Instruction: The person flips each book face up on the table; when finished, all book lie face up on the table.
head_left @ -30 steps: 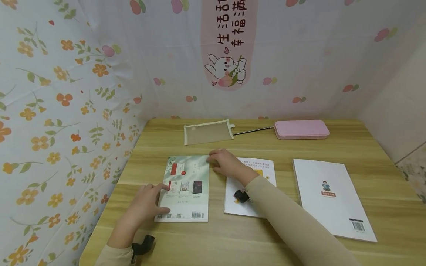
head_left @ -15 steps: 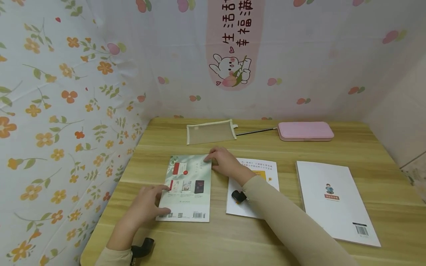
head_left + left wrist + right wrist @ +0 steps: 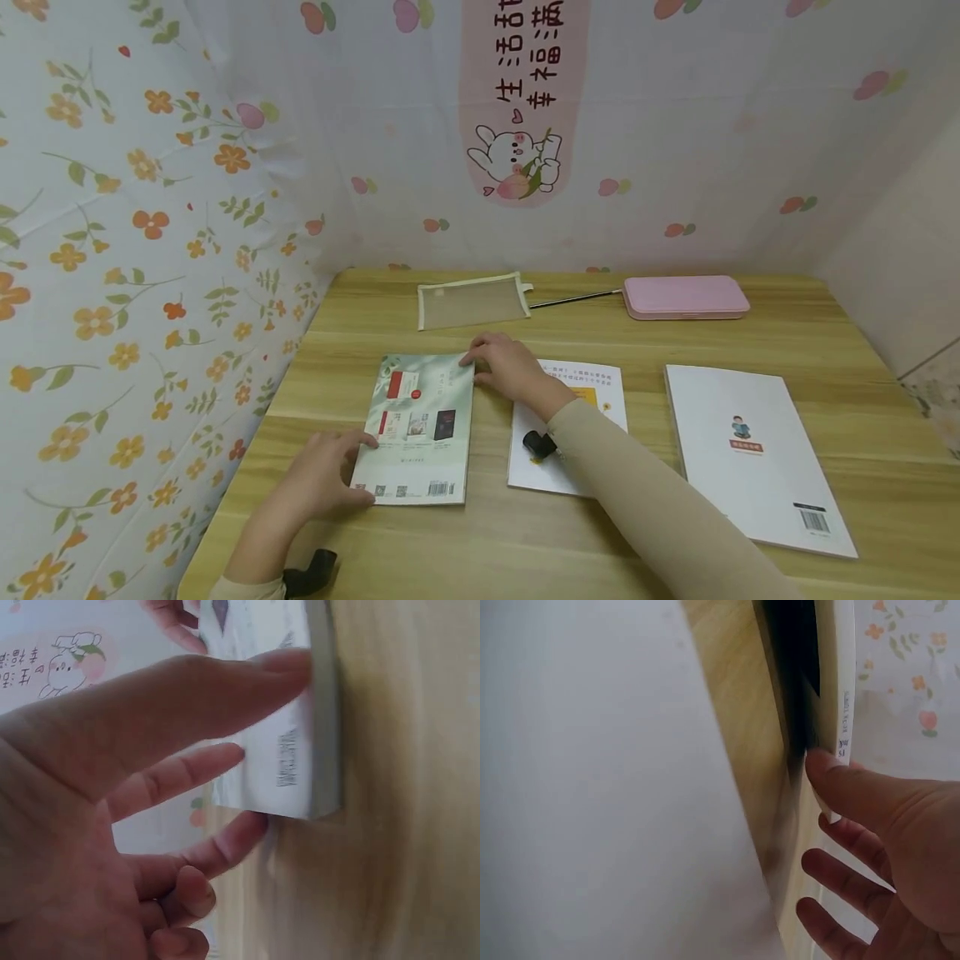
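Observation:
A pale green book lies back cover up at the left of the table, its barcode toward the near edge. My left hand is at its lower left corner. In the left wrist view the thumb lies along the near edge and another finger touches the cover, while the last fingers are loosely bent. My right hand pinches the far right corner, with the thumb against the spine in the right wrist view. Beneath my right forearm lies a white book with a yellow patch, partly hidden.
Another white book lies at the right. Toward the back are a mesh zip pouch, a thin black stick and a pink case. Floral cloth hangs along the table's left and back sides.
The left hand has shifted slightly toward me, and its fingertips have slid from the cover toward the book's edges. The green book has turned slightly. The right hand stays at the far corner.

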